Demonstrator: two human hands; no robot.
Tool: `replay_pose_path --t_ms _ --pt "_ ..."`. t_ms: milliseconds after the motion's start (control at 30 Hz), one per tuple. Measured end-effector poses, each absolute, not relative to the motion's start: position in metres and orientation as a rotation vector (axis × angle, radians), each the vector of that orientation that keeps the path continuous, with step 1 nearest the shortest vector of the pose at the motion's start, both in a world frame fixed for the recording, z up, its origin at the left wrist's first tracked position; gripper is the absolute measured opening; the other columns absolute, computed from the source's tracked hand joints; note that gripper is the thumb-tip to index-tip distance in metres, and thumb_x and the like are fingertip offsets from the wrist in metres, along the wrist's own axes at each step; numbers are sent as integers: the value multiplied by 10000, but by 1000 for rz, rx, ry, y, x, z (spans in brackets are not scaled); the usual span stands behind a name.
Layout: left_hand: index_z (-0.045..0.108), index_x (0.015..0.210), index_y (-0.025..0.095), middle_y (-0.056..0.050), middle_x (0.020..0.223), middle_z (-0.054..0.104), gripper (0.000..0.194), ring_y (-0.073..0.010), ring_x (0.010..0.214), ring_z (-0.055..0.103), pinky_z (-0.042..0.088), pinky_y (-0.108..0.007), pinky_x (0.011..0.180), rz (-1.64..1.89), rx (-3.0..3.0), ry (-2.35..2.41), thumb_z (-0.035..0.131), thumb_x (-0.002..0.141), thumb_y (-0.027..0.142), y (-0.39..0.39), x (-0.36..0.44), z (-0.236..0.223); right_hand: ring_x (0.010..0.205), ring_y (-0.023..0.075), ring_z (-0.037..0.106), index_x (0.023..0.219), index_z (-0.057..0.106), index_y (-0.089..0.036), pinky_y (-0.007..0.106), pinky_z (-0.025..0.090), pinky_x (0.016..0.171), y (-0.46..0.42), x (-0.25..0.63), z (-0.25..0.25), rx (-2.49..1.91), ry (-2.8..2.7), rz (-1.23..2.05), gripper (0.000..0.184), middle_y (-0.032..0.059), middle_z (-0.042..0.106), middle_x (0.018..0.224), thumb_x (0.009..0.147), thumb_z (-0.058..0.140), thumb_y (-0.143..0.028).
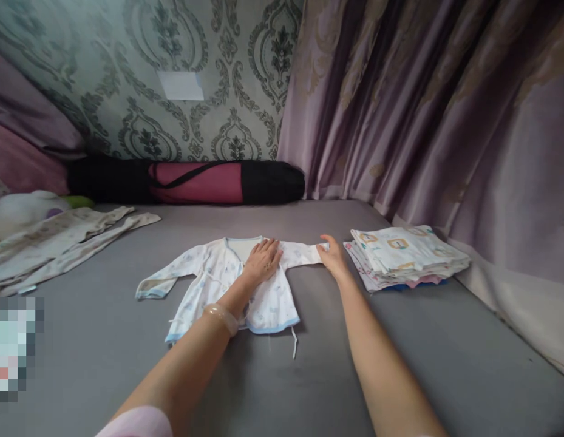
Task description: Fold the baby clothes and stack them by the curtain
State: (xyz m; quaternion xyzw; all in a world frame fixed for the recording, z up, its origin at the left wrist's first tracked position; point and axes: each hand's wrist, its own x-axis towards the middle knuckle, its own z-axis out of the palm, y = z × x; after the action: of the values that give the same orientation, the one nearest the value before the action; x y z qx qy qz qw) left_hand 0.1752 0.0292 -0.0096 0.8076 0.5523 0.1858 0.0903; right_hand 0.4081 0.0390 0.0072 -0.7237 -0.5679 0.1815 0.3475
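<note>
A grey bed surface [309,388] spreads before you, a black-and-pink bag [200,182] at its far edge and a pale garment [54,249] at left. The small white shirt [272,303] lies flat in front of you, left of a folded stack [409,246]. Your left hand [263,261] rests flat on it, fingers extended. Your right hand [331,255] touches the sleeve end; I cannot tell whether it grips. The pale garment's tag [27,290] is too small to read.

Free passage runs over the grey sheet [218,220] between shirt [272,297] and bag [200,185]; just beyond the right hand [333,260], a cloth stack [407,258] obstructs.
</note>
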Motion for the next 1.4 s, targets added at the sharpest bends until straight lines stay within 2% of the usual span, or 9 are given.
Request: replay_pose_path --t_ms 100,200,433,667,767,867,1033,1200,1400 --pt "419 1395 186 -107 1494 397 489 -283 1402 300 243 -472 1136 482 2441 1639 291 977 405 26 176 -7 988 175 604 1062 652 -215 272 434 887 39 409 7 -1808 -1618 479 325 30 668 1036 820 447 -147" --pt "433 1386 212 -103 1493 399 477 -280 1400 304 243 -472 1133 466 2477 1662 322 964 405 26 176 -9 1015 171 592 942 691 -195 279 419 929 39 413 5 -1804 -1721 368 356 44 659 1049 828 376 -77" --pt "426 1390 228 -95 1496 396 473 -275 1399 307 235 -470 1133 437 2460 1691 329 954 381 28 177 -11 1101 203 528 1214 636 -177 267 376 960 31 411 -2 -1930 -1968 77 552 92 611 1196 812 317 25" --pt "416 1405 203 -108 1506 377 497 -283 1408 289 222 -467 1141 423 2452 1681 323 959 402 25 177 -8 1106 266 499 1248 623 -227 342 379 929 21 418 4 -2162 -1968 -88 464 104 589 1243 898 353 -85" --pt "423 1399 212 -103 1501 388 496 -284 1403 298 232 -464 1138 440 2461 1676 333 956 416 25 177 -8 1191 299 463 1284 593 -174 394 369 957 18 412 9 -2206 -1867 -143 456 156 533 1323 910 340 -110" --pt "429 1397 212 -103 1499 390 496 -289 1401 303 238 -467 1135 435 2467 1677 334 955 416 25 177 -8 1344 282 340 1361 504 -115 410 284 1068 17 388 13 -2020 -1990 -133 466 161 437 1441 950 291 -169" --pt "421 1408 189 -123 1497 388 504 -301 1398 307 238 -482 1131 447 2489 1683 351 950 388 24 177 -9 1445 227 167 1457 374 -187 450 125 1161 14 340 10 -1658 -2404 240 518 66 310 1542 997 225 -370" --pt "408 1417 203 -106 1502 384 507 -293 1400 305 233 -473 1134 440 2499 1704 322 958 401 25 178 -12 1449 226 157 1488 305 -217 491 106 1161 13 343 3 -1765 -2438 323 549 35 246 1565 1000 162 -423" --pt "389 1436 169 -124 1514 357 544 -317 1409 278 220 -489 1139 408 2509 1706 280 968 423 27 179 -16 1442 253 175 1498 274 -168 518 124 1148 17 366 2 -2009 -2330 208 572 83 238 1566 998 153 -419"
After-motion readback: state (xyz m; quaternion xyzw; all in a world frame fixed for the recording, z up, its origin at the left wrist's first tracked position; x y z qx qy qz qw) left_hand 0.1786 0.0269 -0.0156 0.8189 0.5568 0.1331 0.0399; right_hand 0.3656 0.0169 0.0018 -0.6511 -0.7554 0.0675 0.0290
